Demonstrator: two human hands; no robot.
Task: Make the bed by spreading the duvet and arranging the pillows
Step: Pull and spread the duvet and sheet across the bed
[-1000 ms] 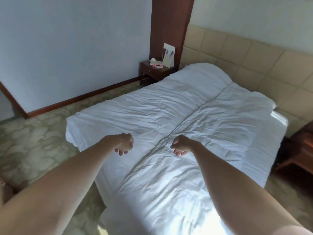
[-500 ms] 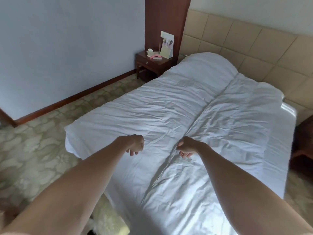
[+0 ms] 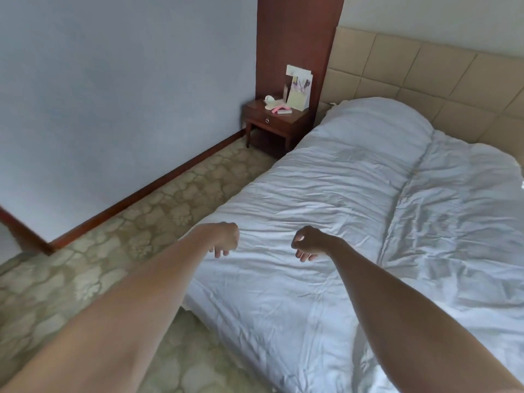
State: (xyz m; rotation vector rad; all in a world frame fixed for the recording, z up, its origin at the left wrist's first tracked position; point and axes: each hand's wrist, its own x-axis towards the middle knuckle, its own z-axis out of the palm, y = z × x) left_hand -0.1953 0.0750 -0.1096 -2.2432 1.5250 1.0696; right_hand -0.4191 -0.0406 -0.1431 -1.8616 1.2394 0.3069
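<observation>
The white duvet (image 3: 354, 222) is lying spread across the bed, covering it from the padded beige headboard (image 3: 425, 69) down to the near edge, where it is hanging over the side toward the patterned carpet (image 3: 99, 265). Its surface is showing fine wrinkles throughout, and a long crease or seam is running lengthwise down the middle, dividing it into two broad panels. At the head end the cloth is rising into two rounded mounds against the headboard — what lies under them cannot be seen.

Both arms are reaching forward over the near part of the duvet. The left hand (image 3: 225, 239) is hanging with wrist bent and fingers curled downward, gripping nothing that can be made out. The right hand (image 3: 307, 242) is held likewise, thumb and fingers drawn in, fingertips pointing down toward the cloth. Neither hand is visibly pinching the fabric; whether the fingertips are touching it cannot be told.

Beside the bed's far corner a dark wooden nightstand (image 3: 275, 123) is standing against a wooden wall panel (image 3: 297, 38). On it are resting an upright card (image 3: 299, 89), a small white object and a pink item (image 3: 282, 110) — too small to identify further. The pale blue wall (image 3: 113, 95) is meeting the carpet at a reddish-brown skirting board.
</observation>
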